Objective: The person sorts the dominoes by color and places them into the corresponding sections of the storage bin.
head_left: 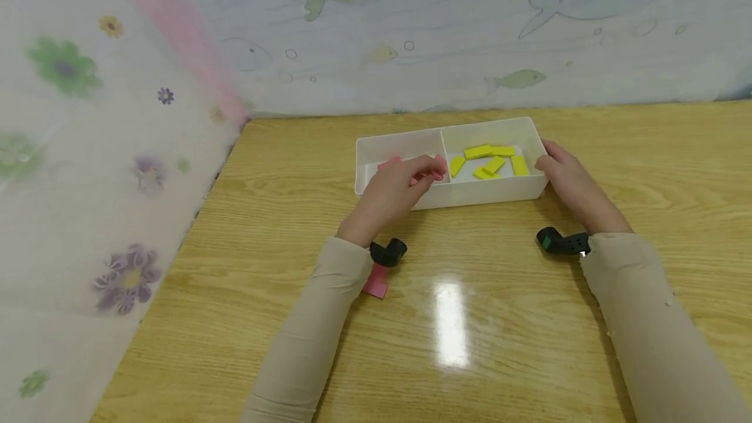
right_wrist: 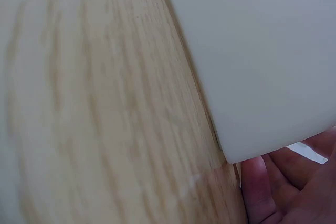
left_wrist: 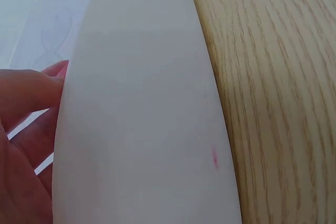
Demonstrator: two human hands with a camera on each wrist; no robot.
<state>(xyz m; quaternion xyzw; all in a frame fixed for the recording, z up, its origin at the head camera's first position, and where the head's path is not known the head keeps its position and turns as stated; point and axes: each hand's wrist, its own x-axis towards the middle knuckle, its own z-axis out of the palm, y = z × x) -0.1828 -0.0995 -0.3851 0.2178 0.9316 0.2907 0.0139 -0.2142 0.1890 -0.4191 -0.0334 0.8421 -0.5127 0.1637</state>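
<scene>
White box (head_left: pixel 470 194) blocks table (head_left: pixel 529 318) centre; pink block (head_left: pixel 376 287) by left sleeve; near table open.

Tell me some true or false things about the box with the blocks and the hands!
1. The yellow blocks lie in the right compartment of the white box. True.
2. The left hand reaches over the yellow blocks. False: it reaches over the left compartment, by a pink block.
3. The right hand touches the box's right end. True.
4. The box stands on a blue table. False: the table is light wood.
</scene>
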